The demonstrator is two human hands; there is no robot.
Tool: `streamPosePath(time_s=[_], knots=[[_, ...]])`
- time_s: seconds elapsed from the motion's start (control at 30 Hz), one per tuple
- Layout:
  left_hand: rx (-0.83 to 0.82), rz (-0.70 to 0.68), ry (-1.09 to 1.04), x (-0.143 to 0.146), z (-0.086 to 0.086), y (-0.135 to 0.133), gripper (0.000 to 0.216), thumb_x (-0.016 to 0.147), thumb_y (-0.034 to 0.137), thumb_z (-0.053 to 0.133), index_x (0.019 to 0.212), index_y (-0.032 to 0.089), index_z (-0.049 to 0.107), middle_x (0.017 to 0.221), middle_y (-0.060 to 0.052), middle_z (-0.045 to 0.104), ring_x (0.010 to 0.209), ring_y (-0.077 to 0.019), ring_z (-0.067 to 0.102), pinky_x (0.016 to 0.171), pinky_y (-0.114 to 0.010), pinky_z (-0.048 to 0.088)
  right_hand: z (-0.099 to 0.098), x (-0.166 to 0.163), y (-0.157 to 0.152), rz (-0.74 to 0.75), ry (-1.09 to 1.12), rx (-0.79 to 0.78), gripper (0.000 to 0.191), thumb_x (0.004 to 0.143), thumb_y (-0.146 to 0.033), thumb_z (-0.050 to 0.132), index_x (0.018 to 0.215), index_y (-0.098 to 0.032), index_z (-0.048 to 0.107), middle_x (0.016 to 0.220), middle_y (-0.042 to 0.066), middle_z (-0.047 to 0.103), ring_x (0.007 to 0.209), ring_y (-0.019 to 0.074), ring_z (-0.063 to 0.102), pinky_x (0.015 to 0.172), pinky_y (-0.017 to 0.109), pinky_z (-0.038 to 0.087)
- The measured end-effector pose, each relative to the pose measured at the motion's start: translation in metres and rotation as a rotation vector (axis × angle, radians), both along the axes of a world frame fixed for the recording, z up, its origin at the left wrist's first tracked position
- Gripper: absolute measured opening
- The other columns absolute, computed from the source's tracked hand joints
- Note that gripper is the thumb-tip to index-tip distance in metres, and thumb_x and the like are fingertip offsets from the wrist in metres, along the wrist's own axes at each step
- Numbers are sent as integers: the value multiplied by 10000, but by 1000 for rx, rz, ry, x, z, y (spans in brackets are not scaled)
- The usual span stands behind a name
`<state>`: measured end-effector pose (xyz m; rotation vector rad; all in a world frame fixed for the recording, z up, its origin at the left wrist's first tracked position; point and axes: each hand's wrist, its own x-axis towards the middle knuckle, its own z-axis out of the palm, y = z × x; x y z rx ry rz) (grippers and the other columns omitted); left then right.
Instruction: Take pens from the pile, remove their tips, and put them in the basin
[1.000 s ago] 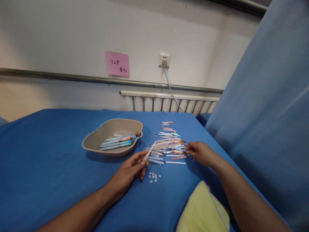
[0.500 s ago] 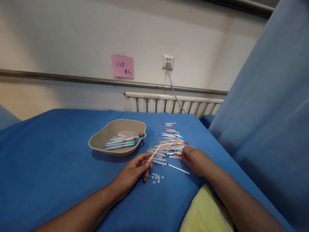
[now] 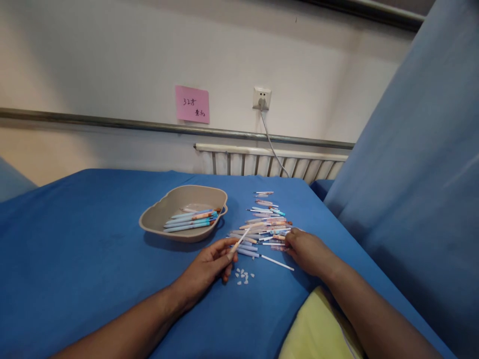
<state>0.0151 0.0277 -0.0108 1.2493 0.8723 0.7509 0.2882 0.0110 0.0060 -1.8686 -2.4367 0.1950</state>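
Observation:
Between the thumb and fingers of my left hand (image 3: 212, 263) is a peach pen barrel with a white refill (image 3: 243, 237) standing out of it, tilted up to the right. My right hand (image 3: 307, 250) rests at the right edge of a pile of pen parts (image 3: 258, 230). Its fingers are pinched together there, and what lies between them is hidden. Lilac, peach and grey barrels mix with white refills in the pile. One loose white refill (image 3: 277, 263) points out toward the right, in front of the pile. Several small white bits (image 3: 245, 275) are scattered near my left fingertips.
A beige basin (image 3: 153, 219) with several assembled-looking pens (image 3: 189, 224) stands left of the pile on the blue cloth (image 3: 93, 239). Yellow fabric (image 3: 318, 329) lies at the front. A blue curtain (image 3: 419, 164) hangs at right; a railing and wall socket (image 3: 262, 98) are behind.
My right hand has shifted slightly at the pile's right edge, and some parts by its fingers have moved a little. My left hand holds the pen barrel much as before.

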Motion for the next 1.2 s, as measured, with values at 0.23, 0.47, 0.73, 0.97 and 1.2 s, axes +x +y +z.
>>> streamPosePath(time_s=[0.23, 0.47, 0.73, 0.97, 1.2], knots=[[28, -15, 11, -1, -3, -1, 414, 798, 383, 633, 1148, 178, 549, 789, 8, 548, 510, -68, 465, 478, -210, 404, 3, -4, -2, -4, 20, 15, 173, 891, -229, 440, 913, -148, 591, 981, 140, 653, 884, 228, 600, 741, 283, 379], [41, -27, 19, 0, -6, -1, 481, 791, 400, 641, 1205, 180, 534, 792, 3, 561, 501, -69, 466, 468, -212, 397, -4, 3, -1, -12, 140, -21, 110, 846, -270, 533, 891, -175, 566, 903, 73, 672, 769, 177, 595, 630, 244, 343], [53, -34, 28, 2, -4, -2, 483, 782, 425, 645, 1184, 176, 550, 781, 9, 553, 492, -64, 456, 471, -205, 397, -9, 4, -2, 56, 161, 11, 55, 820, -185, 504, 832, -177, 557, 813, 59, 640, 699, 169, 553, 624, 254, 345], [79, -48, 61, 3, -1, -5, 430, 789, 422, 634, 1136, 174, 586, 768, 10, 551, 504, -68, 463, 476, -201, 387, -2, -2, 1, 41, 628, 144, 212, 943, -314, 348, 849, -199, 500, 701, 0, 561, 636, 142, 520, 615, 237, 386], [108, -87, 120, 3, 2, -8, 433, 804, 419, 611, 1166, 181, 591, 762, 8, 552, 525, -75, 462, 489, -198, 381, -1, -8, 0, -54, 800, 162, 352, 941, -425, 334, 682, -213, 444, 571, -29, 481, 543, 130, 476, 555, 230, 370]])
